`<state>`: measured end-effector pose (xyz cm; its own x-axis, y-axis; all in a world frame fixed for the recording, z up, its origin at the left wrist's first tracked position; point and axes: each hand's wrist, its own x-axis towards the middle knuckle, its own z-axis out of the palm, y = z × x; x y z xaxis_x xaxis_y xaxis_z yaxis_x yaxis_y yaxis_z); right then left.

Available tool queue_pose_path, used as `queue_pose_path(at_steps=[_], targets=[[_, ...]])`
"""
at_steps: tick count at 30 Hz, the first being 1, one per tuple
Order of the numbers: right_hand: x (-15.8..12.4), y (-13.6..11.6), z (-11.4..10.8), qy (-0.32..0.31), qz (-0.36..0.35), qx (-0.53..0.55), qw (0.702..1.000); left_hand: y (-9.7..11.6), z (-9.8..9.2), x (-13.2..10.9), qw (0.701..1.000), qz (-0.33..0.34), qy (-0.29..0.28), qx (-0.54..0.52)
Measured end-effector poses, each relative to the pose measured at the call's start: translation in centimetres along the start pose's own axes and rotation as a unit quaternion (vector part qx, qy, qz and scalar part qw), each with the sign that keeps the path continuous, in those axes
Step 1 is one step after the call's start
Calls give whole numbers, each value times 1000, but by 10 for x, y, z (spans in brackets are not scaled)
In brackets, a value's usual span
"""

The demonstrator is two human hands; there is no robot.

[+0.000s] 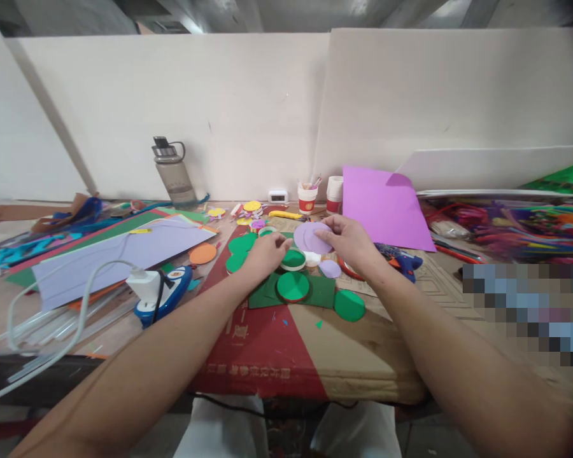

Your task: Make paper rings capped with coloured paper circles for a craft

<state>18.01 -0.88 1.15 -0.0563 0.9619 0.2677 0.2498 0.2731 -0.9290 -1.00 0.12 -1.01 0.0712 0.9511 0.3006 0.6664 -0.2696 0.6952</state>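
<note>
My right hand (351, 242) pinches a few overlapping light purple paper circles (308, 236) between thumb and fingers, above the middle of the table. Just left of them is my left hand (268, 254), its fingers curled and their tips close together; whether anything is between them I cannot make out. A pale-rimmed round piece with a green centre (293, 258) lies right beside its fingertips. Nearer to me, a green paper circle (293, 287) sits on dark green paper (321, 291). Another green circle (349, 305) lies to the right, and a single purple circle (330, 269) rests below my right hand.
A grey bottle (174, 175) stands back left, paper cups (308, 197) at the back. A yellow cutter (285, 215) lies before them. On the left are a power strip (165, 296) with a white cable and an orange circle (203, 253). A glue gun (407, 264) lies right.
</note>
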Motion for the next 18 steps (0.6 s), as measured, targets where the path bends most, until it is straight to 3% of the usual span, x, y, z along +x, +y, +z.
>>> queue_pose_path(at_steps=[3, 7, 10, 18], targets=[[0, 1, 0, 6, 10, 0, 1000, 5, -1, -2, 996, 37, 40, -72], [0, 3, 0, 17, 19, 26, 999, 13, -4, -5, 983, 54, 14, -177], [-1, 0, 1, 20, 26, 23, 999, 13, -7, -3, 980, 41, 28, -195], [0, -1, 1, 9, 12, 11, 1000, -3, -22, 22, 956, -32, 143, -254]])
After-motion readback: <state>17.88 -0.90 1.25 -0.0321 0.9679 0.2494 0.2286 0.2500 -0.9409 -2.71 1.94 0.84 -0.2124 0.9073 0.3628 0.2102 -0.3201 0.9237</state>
